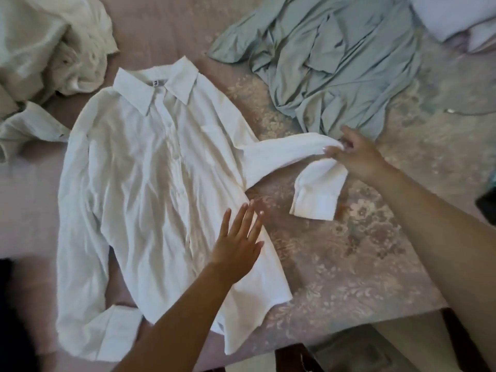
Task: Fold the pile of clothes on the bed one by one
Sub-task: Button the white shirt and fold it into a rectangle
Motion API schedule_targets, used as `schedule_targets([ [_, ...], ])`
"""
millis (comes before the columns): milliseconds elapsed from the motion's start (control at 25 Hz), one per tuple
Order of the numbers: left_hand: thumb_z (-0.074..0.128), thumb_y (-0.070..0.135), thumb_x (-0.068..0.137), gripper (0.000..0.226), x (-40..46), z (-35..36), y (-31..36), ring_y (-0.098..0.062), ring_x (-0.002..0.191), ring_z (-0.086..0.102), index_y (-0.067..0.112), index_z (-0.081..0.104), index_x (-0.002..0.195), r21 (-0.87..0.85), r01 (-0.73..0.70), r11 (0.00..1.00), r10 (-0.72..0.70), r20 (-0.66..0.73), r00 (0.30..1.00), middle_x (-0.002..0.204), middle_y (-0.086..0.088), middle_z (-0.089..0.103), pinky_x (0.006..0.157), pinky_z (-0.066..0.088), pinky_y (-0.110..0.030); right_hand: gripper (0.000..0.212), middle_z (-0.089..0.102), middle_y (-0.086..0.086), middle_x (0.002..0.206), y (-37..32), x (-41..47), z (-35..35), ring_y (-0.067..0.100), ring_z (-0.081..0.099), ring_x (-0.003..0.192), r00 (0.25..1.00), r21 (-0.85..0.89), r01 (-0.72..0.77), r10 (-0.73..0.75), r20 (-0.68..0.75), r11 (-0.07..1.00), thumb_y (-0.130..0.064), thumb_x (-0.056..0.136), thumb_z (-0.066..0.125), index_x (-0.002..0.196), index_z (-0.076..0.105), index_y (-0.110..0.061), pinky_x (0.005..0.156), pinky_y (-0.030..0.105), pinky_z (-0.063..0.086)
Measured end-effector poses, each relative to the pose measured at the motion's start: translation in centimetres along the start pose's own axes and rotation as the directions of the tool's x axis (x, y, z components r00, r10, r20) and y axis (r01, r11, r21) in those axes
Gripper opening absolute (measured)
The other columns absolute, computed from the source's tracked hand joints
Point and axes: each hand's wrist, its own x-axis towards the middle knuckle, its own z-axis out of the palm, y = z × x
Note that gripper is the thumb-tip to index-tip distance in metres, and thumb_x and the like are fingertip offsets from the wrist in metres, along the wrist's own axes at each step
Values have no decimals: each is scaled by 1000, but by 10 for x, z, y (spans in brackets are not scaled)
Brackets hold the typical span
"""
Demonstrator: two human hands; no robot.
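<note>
A white collared shirt (pixel 150 183) lies spread face up on the bed (pixel 349 264), collar toward the far side. My left hand (pixel 239 237) rests flat on the shirt's lower right side, fingers apart. My right hand (pixel 354 157) pinches the shirt's right sleeve (pixel 284 154) near its bend, lifting it off the bed; the cuff (pixel 316 194) hangs down below my hand. The other sleeve runs down the left edge, its cuff (pixel 107 331) near the bed's front.
A crumpled pale green garment (pixel 335 63) lies at the far right. A cream garment (pixel 45 49) is heaped at the far left. White pillows (pixel 456 17) sit at the top right corner. The bed's front edge and dark wooden furniture (pixel 295 358) show below.
</note>
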Motion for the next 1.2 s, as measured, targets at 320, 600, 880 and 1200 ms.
schedule_targets([
  [320,44,26,99,33,107,-7,67,-35,108,55,-1,58,113,-613,516,598,-469,254,846,115,-18,56,90,43,-41,28,64,10,86,83,-12,27,29,60,89,937,-101,-341,347,44,935,-35,90,61,88,63,-7,63,32,41],
  [600,62,10,89,27,184,-9,128,-25,93,58,-2,57,113,-650,716,-254,-708,629,320,109,-16,62,72,43,-26,23,66,12,106,98,1,32,27,62,89,884,237,-460,416,213,856,-12,86,57,109,59,-7,72,33,51],
  [880,62,17,92,12,178,-92,229,-22,74,66,10,58,101,-509,507,-696,-209,819,534,90,-9,67,74,59,-42,28,67,9,103,92,-11,-111,28,64,90,901,238,-403,339,270,883,-16,91,61,117,60,-6,80,44,54],
  [1200,40,27,100,46,117,-73,198,-25,127,38,14,28,142,-341,742,577,-613,419,669,141,-7,33,101,38,-35,24,62,23,107,95,33,-216,31,55,90,996,-261,-75,82,18,963,-7,93,56,111,63,8,75,34,35],
])
